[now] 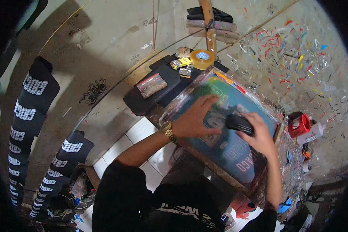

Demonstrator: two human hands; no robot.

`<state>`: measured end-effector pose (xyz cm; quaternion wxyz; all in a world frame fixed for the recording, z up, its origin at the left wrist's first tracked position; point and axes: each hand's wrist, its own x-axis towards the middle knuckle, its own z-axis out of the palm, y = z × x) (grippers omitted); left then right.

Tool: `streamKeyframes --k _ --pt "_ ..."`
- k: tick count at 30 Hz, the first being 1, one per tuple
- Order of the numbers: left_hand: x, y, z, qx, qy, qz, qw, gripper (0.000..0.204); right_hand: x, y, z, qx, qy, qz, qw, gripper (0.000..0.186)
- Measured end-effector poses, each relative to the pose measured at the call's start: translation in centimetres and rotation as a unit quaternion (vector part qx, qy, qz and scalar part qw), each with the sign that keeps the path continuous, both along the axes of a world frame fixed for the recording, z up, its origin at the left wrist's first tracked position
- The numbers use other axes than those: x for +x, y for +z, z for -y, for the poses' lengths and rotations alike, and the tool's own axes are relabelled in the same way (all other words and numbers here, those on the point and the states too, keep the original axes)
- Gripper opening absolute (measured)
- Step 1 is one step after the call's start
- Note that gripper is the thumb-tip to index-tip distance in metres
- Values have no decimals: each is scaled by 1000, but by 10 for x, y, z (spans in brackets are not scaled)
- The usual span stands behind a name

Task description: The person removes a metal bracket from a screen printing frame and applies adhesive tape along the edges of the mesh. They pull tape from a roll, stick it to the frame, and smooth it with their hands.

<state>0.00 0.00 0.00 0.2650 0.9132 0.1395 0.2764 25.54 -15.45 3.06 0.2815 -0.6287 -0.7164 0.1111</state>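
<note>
A beige wall point(116, 38) fills the far side, its right part flecked with paint, its outer parts lost in the black fisheye rim. Two rows of black cloths point(42, 98) with white lettering curve down the left, well apart from the left forearm; their lower ends shrink until hard to make out. The framed screen point(201, 149) lies aslant before the person, the spattered tabletop point(290, 176) showing as a strip past its right edge; beyond its upper left edge lie dark pads point(162, 83), and white tiles point(141, 131) show between these and the left forearm. The left hand point(191, 120) is spread with its grip released, over the screen's left half; whether it touches cannot be told. The right hand point(259, 135) has its grip closed around a black block point(239, 123), over the screen's right half; fingers hide part of the block, and its contact with the mesh is out of sight. Both hands cover some of the screen's lettering. A red tub point(301, 125) and a white bottle point(312, 133) stand close together just beyond the right corner. A tape roll point(210, 62) sits near the top corner.
</note>
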Motion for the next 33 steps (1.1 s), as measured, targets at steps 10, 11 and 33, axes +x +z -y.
streamKeyframes --k 10,11,33 --pt "-72 -25 -179 12 132 -9 991 55 -71 -32 -265 81 153 -28 984 65" --pt "-79 -30 -203 14 160 -6 987 55 -82 -38 -292 160 144 -12 977 67" --pt "-100 -120 -400 -86 392 -39 915 54 39 -74 -172 -11 -22 -13 1000 58"
